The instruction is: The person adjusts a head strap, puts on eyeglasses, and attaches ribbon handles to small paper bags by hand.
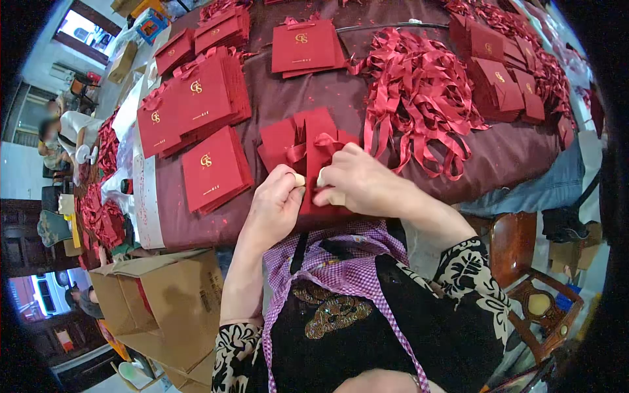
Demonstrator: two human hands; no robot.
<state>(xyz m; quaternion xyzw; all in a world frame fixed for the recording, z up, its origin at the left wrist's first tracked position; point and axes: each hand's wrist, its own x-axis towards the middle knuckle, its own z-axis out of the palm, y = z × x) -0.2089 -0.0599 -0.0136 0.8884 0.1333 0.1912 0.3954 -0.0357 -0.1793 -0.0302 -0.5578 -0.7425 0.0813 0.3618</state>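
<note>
A red paper bag [319,141] stands upright at the table's near edge, with red ribbon [327,141] at its upper part. My left hand [278,200] is closed on the bag's left side, its fingers bent near the ribbon. On the other side, my right hand [357,182] pinches the bag and ribbon area. Pale coverings show on some fingertips. Another red bag [278,141] lies just behind my left hand. Beside my right hand spreads a big heap of loose red ribbons [419,98].
Stacks of red bags [213,171] lie to the left, more bags [304,46] at the back and others [495,85] at the right, on a dark red cloth [288,92]. An open cardboard box [164,304] stands lower left. A seated person [72,131] is far left.
</note>
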